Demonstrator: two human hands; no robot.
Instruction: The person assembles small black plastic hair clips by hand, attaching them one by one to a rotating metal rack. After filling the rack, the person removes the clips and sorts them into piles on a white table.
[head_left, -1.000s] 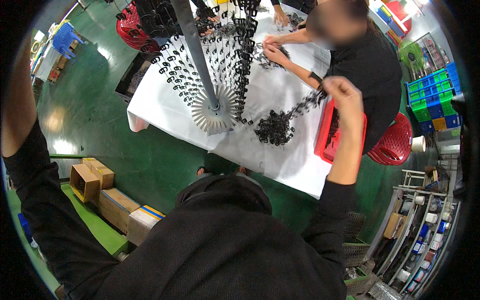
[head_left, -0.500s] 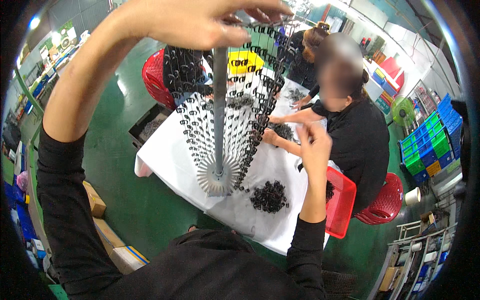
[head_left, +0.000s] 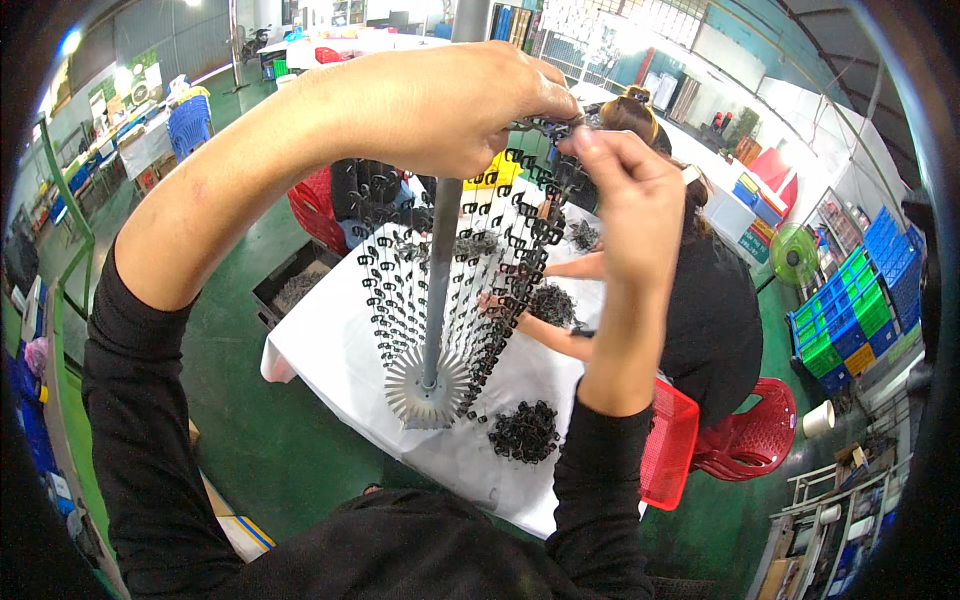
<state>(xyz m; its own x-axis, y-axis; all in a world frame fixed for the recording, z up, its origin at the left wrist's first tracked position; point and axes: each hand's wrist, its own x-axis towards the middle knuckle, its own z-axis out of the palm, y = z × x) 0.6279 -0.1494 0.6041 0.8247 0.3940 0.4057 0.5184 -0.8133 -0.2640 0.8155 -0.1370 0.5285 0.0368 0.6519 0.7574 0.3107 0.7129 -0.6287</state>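
A grey pole [head_left: 437, 270] rises from a slotted metal disc [head_left: 405, 402] on a white-clothed table [head_left: 325, 335]. Around it, long strands of small black clip-like pieces [head_left: 382, 290] fan out upward. High over the rack, my left hand [head_left: 470, 110] reaches across the pole, its fingers curled at the strands' upper ends; exactly what they grip is hidden. Close against those fingertips, my right hand [head_left: 635, 185] is pinched, slightly blurred, on something too small to make out. A heap of loose black pieces [head_left: 525, 432] lies to the right of the disc.
A person in black [head_left: 710, 310] works across the table on the right, hands near another dark heap [head_left: 552, 305]. A red basket [head_left: 668, 450] stands at the right edge, beside red chairs [head_left: 745, 430]. Further back is a yellow container [head_left: 495, 172]; a black crate [head_left: 290, 285] sits left.
My right hand has risen and moved left to meet the left hand's fingertips. My left hand sits lower in view, its fingers more curled. The view has tilted up, showing more of the room.
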